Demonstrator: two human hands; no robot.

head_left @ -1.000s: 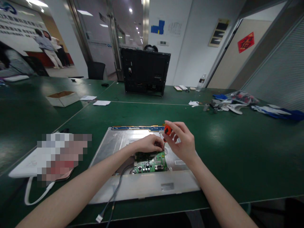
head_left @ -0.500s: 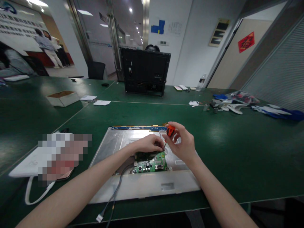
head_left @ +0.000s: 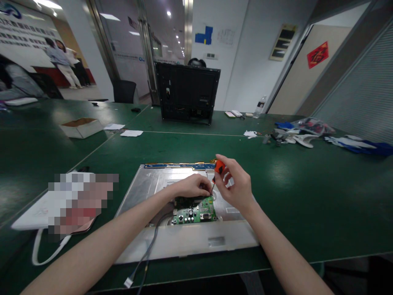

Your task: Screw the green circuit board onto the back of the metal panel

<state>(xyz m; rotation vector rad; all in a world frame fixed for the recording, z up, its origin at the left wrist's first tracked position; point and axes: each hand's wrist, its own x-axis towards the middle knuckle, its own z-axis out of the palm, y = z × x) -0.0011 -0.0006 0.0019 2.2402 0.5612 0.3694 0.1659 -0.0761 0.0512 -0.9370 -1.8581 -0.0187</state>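
A silver metal panel (head_left: 184,239) lies flat on the green table, with a green circuit board (head_left: 196,215) on it. My right hand (head_left: 235,182) grips an orange and black screwdriver (head_left: 219,166), its shaft slanting down to the board's upper right corner. At that same corner, my left hand (head_left: 193,185) has its fingers pressed together near the screwdriver tip; what they pinch, if anything, is hidden. A blue strip board (head_left: 175,166) runs along the panel's far edge. A dark cable (head_left: 152,241) with a white plug leaves the board toward the table's front edge.
On the left are a white box-like item (head_left: 30,213) with a white cable and a partly blurred pinkish object. Farther back stand an open carton (head_left: 82,127), a black monitor (head_left: 187,94) and a bottle (head_left: 260,106). Gloves and plastic bags (head_left: 313,126) lie back right. Two people stand far left.
The screwdriver handle and the fingers of my right hand have shifted very slightly. My left hand and the board have stayed in place.
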